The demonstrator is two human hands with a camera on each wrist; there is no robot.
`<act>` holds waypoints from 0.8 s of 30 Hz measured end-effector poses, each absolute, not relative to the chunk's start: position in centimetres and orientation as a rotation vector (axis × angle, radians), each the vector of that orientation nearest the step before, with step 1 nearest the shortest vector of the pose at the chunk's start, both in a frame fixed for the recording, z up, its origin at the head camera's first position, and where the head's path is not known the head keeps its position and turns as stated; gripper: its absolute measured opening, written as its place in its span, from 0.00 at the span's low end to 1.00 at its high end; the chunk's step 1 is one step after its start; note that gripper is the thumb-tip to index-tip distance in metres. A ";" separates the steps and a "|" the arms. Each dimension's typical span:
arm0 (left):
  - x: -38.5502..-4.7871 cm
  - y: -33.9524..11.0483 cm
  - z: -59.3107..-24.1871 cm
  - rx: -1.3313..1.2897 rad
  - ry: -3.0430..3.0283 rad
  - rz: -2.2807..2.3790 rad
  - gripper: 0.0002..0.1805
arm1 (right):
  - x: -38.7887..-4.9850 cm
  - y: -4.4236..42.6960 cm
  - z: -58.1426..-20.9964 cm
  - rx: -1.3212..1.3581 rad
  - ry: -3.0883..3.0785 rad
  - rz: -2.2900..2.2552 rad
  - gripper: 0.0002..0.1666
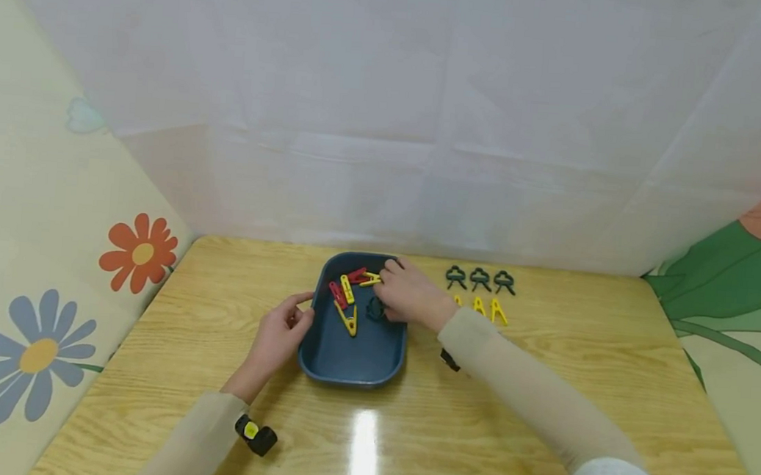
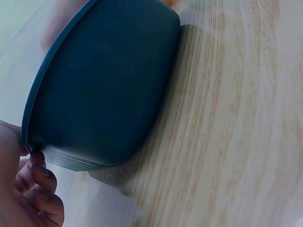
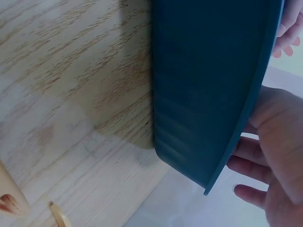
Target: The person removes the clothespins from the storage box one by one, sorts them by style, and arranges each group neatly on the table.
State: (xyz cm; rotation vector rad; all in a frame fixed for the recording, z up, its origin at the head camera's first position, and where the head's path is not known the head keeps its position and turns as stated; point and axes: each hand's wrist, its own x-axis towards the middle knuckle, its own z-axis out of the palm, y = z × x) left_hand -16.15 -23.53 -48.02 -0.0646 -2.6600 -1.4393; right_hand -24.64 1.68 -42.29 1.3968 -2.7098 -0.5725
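Note:
On the left side of the blue tray (image 1: 352,364), my left hand (image 1: 279,333) pinches the rim; the left wrist view has its fingers curled at the tray's edge (image 2: 29,118). My right hand (image 1: 413,293) reaches over the right rim, fingers apart and loosely bent, as the right wrist view also has it (image 3: 279,151). Beside its fingertips lies a yellow clip (image 1: 369,279), and a dark clip (image 1: 375,309) is below them. Two red clips, one at the middle left (image 1: 337,294), and yellow clips (image 1: 347,290) lie in the tray. The rim hides some fingertips.
Right of the tray, three dark clips (image 1: 480,278) stand in a row on the wooden table (image 1: 548,301). Below them is a row of yellow clips (image 1: 497,311), one partly hidden by my right arm. A pale curtain (image 1: 362,118) hangs behind the table.

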 end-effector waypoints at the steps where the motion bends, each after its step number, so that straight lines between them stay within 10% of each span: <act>1: -16.2 -23.5 -48.1 -0.063 -2.659 -1.438 0.20 | -24.7 1.7 -42.3 1.389 -2.720 -0.562 0.20; 24: -16.2 -23.5 -48.0 -0.053 -2.657 -1.450 0.19 | -26.2 8.6 -41.2 1.075 -2.904 0.102 0.21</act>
